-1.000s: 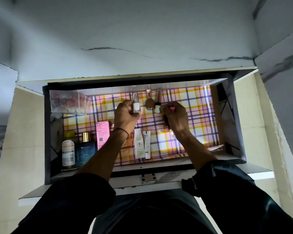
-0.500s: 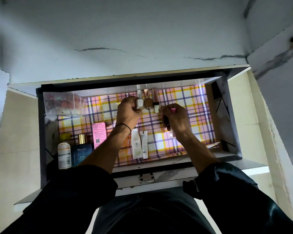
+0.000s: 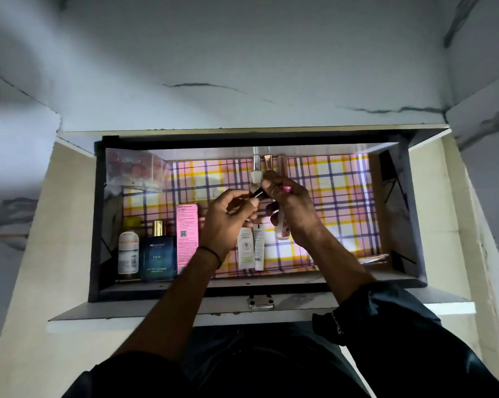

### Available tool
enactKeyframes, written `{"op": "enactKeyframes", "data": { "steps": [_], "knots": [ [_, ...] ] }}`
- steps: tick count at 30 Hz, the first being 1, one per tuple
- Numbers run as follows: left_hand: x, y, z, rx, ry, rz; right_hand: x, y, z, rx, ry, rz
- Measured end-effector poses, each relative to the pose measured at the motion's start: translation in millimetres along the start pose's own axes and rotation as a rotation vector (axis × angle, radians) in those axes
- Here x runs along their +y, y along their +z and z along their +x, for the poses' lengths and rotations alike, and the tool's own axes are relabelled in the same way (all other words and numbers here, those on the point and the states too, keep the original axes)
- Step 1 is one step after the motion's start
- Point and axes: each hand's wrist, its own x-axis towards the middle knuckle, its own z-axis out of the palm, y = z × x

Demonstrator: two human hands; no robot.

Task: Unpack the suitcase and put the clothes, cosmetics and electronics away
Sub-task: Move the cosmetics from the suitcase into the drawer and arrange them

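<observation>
An open drawer point(image 3: 392, 214) lined with pink, yellow and blue plaid paper holds cosmetics. My left hand point(image 3: 228, 222) pinches a small black tube point(image 3: 257, 193) at its fingertips. My right hand point(image 3: 293, 214) touches it from the right and grips a bundle of small cosmetics: a pink cap point(image 3: 286, 189) shows on top and a clear tube point(image 3: 281, 229) hangs below. Just beyond the hands, a white nail polish bottle point(image 3: 255, 175) stands at the drawer's back wall beside two rose-capped bottles point(image 3: 268, 160).
At the drawer's front left stand a white bottle point(image 3: 127, 249), a blue cologne box point(image 3: 157, 259) and a pink box point(image 3: 187, 237). Two white tubes point(image 3: 251, 251) lie under my left wrist. A clear plastic case point(image 3: 133, 168) sits back left. A metal latch point(image 3: 260, 301) is on the front panel.
My left hand set the white nail polish bottle upright at the back wall, let go, and drew back to my right hand, where it now pinches the black tube.
</observation>
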Motion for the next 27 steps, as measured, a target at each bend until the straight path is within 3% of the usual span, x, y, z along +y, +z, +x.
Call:
{"op": "enactKeyframes", "data": {
  "steps": [9,15,27],
  "knots": [
    [-14.0,-28.2,5.5,0.205,-0.015,-0.051,7.5,23.9,-1.6,-0.097,0.050,-0.152],
    [-17.6,-45.1,28.4,0.196,-0.049,-0.058,2.4,39.7,2.5,-0.184,0.069,-0.275],
    [-12.6,-81.8,96.0,0.290,0.088,0.970,-1.2,72.2,26.5,-0.053,0.100,-0.301]
  ]
}}
